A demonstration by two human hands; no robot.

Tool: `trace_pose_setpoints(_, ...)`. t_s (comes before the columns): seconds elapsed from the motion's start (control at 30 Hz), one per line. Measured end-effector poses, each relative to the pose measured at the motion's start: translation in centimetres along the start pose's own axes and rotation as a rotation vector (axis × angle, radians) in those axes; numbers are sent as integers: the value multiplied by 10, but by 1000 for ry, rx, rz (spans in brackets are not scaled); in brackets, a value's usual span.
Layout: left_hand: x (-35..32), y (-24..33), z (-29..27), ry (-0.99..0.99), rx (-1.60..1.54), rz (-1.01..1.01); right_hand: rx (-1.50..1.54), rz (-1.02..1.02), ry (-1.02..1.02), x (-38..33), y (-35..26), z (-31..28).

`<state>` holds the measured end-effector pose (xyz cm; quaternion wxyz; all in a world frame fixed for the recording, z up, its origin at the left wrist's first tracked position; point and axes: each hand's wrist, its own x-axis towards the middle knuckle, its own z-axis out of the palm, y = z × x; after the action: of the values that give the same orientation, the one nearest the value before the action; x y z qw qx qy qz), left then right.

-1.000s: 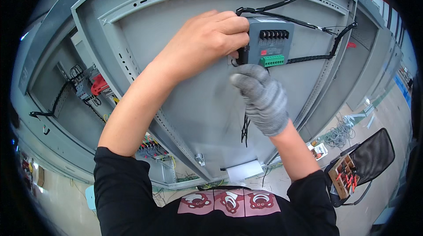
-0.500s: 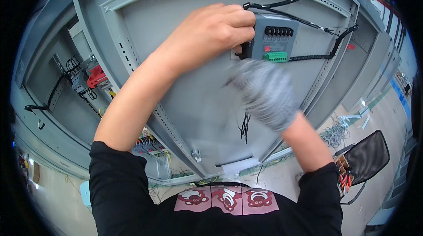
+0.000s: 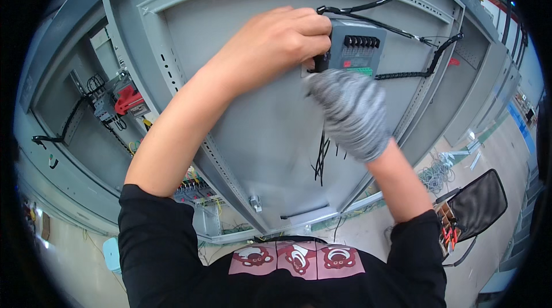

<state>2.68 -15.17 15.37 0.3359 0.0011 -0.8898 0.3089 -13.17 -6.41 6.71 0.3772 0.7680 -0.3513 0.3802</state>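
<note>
My bare left hand [image 3: 287,38] is closed at the left side of a grey electrical module [image 3: 359,32], its fingers curled against a dark part there. What lies between the fingertips is hidden. My right hand [image 3: 351,110], in a grey striped knit glove, is closed just below the module, its fingers bunched and partly blurred. A small dark tip shows at them; I cannot make out what it is. The glove covers part of the module's green terminal block [image 3: 360,70]. Below it hang several thin black wires [image 3: 321,164]. A black terminal strip [image 3: 361,41] crosses the module's upper part.
The module sits on a grey metal panel [image 3: 253,135] with perforated rails. Black wrapped cable [image 3: 405,75] runs right from it. An open cabinet at left holds red and grey components [image 3: 127,101]. A black mesh chair [image 3: 480,204] stands at lower right, beside a wire heap [image 3: 438,174].
My gloved right hand has shifted slightly down and right, and its blur has lessened. My left hand stays at the module. A white shape at the panel's bottom is gone.
</note>
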Motion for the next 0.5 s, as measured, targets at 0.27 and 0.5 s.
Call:
trace_pose_setpoints(0.27, 9, -12, 2, -20, -67, 50, 125, 72, 175, 21, -22, 69)
trace_pose_setpoints(0.5, 5, -1, -8, -68, -57, 8, 316, 102, 184, -9, 3, 28)
